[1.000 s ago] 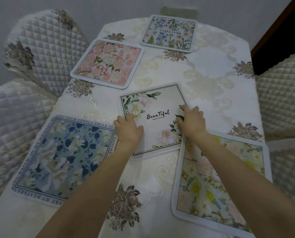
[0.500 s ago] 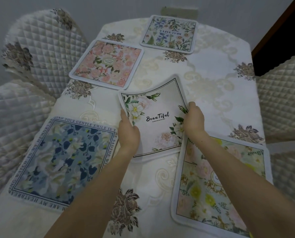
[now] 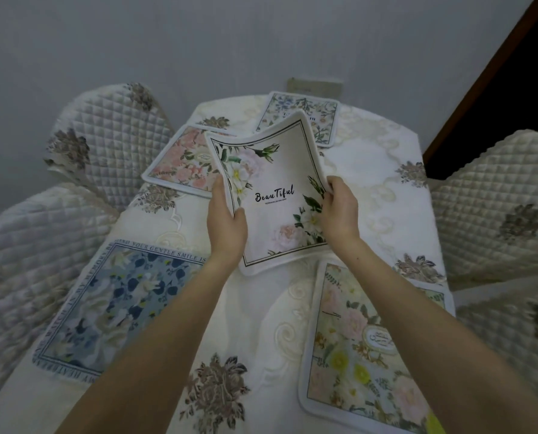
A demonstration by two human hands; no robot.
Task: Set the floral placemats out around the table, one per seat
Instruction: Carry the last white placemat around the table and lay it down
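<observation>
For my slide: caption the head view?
Both hands lift the "Beautiful" placemat above the table.

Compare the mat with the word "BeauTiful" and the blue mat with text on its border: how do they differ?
The BeauTiful mat is held off the table by the left hand and right hand, bent; the blue mat lies flat on the tablecloth. The BeauTiful mat is mostly white with corner flowers; the blue mat is covered in blue-and-white flowers. Both are rectangular, floral and lettered.

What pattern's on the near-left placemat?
Blue and white florals inside a border of printed text on the near-left placemat; the head view shows it.
</observation>
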